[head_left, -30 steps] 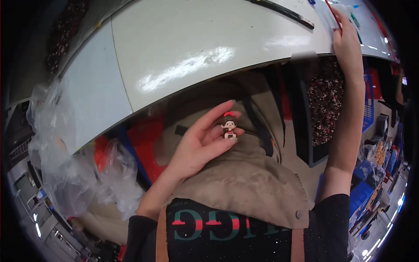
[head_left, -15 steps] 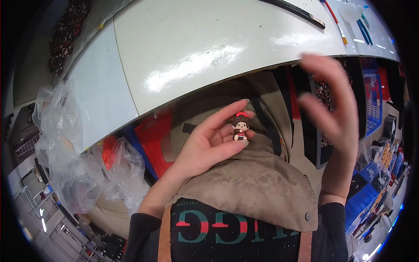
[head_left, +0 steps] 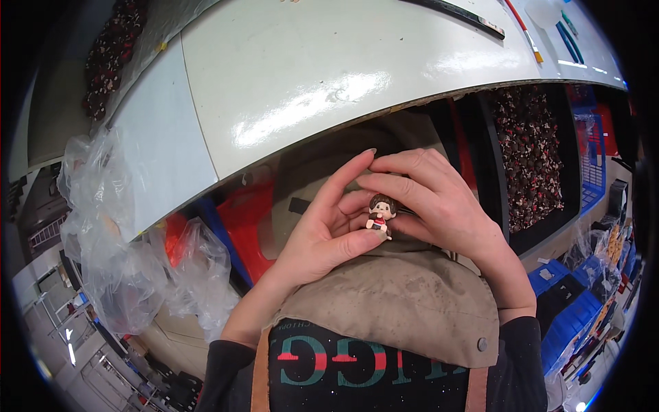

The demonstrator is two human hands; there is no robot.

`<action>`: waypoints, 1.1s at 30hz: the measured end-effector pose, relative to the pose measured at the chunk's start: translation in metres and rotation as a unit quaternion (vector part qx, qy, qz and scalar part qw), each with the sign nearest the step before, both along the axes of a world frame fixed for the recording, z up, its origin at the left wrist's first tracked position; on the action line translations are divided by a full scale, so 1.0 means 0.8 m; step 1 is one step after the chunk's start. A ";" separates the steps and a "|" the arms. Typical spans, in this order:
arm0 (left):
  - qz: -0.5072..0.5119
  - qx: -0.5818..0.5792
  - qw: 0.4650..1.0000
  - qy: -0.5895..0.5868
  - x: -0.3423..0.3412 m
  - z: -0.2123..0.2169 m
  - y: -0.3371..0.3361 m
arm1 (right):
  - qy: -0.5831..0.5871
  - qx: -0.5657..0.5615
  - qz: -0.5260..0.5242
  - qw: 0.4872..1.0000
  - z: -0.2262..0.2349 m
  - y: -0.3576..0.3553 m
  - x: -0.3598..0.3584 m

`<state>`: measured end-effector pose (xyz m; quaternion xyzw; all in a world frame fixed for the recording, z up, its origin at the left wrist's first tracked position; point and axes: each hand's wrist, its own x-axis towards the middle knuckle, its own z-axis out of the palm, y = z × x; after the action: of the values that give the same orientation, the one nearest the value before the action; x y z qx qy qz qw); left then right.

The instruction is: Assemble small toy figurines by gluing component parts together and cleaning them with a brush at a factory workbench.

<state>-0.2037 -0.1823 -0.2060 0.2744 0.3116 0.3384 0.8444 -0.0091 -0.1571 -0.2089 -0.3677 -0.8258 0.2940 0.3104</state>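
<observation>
A small toy figurine (head_left: 379, 221) with brown hair, a pale face and a red, white and dark outfit sits between my hands, above my lap. My left hand (head_left: 317, 237) holds it low down, the thumb pressed against its base and the fingers curled behind. From the right, my right hand (head_left: 436, 200) closes around its head and side, with the thumb beside the body. Those fingers cover the top of the head, so the red bow there is out of sight.
The white table edge (head_left: 288, 141) runs just beyond my hands. On it lie a black bar (head_left: 463, 17), a red-handled brush (head_left: 525, 31) and blue pliers (head_left: 570, 42). A black tray (head_left: 494, 147) of many small figurines stands right; plastic bags (head_left: 110, 254) hang left.
My right hand has come in from the right and closed on the figurine, which is slightly tilted and lower now. The tray of figurines is now uncovered to view.
</observation>
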 end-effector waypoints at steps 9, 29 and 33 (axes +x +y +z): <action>0.012 0.055 0.998 -0.001 0.008 -0.019 -0.004 | 0.038 0.035 0.021 0.998 -0.014 0.004 0.006; 0.093 0.067 0.993 -0.013 -0.016 -0.046 0.013 | 0.154 -0.118 -0.065 0.979 -0.029 -0.001 -0.028; 0.098 0.042 0.994 -0.011 -0.021 -0.049 0.012 | 0.164 -0.129 -0.090 0.974 -0.032 -0.005 -0.036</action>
<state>-0.2202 -0.1726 -0.2452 0.2740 0.3128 0.4357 0.7983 -0.0378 -0.1612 -0.2348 -0.4244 -0.6820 0.4252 0.4172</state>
